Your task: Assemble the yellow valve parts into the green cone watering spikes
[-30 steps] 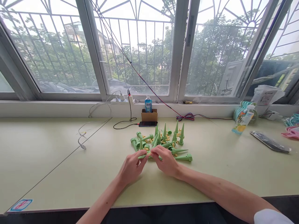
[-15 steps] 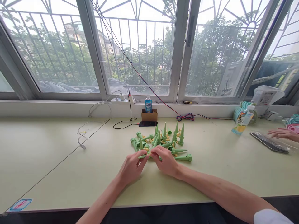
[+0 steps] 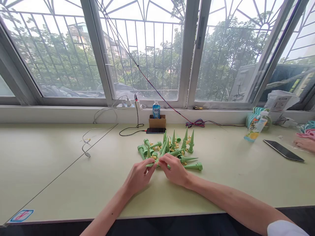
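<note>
My left hand [image 3: 138, 174] is closed around a green plastic watering spike [image 3: 149, 165], whose tapered end pokes out by the fingertips. Against it, my right hand [image 3: 174, 169] pinches a small yellow valve piece [image 3: 157, 163], mostly hidden by the fingers. Both hands meet low over the table, at the near side of a heap of green spikes. Several of these stand upright, such as one green cone [image 3: 191, 141] at the right. Others lie on their sides, like the capped spike [image 3: 194, 166] beside my right hand. Yellow valve pieces [image 3: 171, 149] are scattered among them.
Behind the heap lie a phone [image 3: 156, 130] and a cardboard box [image 3: 157, 122] with a blue bottle [image 3: 156, 109]. A drink bottle [image 3: 256, 127] and a dark phone [image 3: 283, 150] are at right, near another person's hand [image 3: 305, 144]. A cable [image 3: 86, 147] lies left.
My hands stay almost in the same place. At the far right, the other person's hand has drawn away from the dark phone, along with the clear plastic that lay over it.
</note>
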Demonstrator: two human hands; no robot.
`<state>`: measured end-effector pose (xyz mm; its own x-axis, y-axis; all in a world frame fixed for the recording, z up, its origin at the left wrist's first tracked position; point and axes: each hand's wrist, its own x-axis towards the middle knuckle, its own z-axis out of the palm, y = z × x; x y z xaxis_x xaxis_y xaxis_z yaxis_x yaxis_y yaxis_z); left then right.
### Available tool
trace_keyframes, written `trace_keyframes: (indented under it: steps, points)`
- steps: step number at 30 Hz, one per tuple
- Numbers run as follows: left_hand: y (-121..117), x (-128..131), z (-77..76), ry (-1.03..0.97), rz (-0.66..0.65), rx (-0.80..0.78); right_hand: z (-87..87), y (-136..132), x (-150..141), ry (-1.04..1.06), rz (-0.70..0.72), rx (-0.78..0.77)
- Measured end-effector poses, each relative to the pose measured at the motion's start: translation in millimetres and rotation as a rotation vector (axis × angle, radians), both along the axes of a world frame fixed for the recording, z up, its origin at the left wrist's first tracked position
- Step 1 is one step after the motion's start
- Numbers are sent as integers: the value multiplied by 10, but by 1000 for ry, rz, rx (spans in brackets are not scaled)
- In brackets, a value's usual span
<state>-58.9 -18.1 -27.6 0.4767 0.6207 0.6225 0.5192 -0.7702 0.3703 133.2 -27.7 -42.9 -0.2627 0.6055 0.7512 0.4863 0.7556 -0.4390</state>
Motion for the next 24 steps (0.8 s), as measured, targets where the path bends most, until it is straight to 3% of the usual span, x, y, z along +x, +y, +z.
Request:
trace_keyframes:
  steps: [24]
  points:
    - [8,-11,-10,15,0,10,-57,30,-1,-8,-1,0]
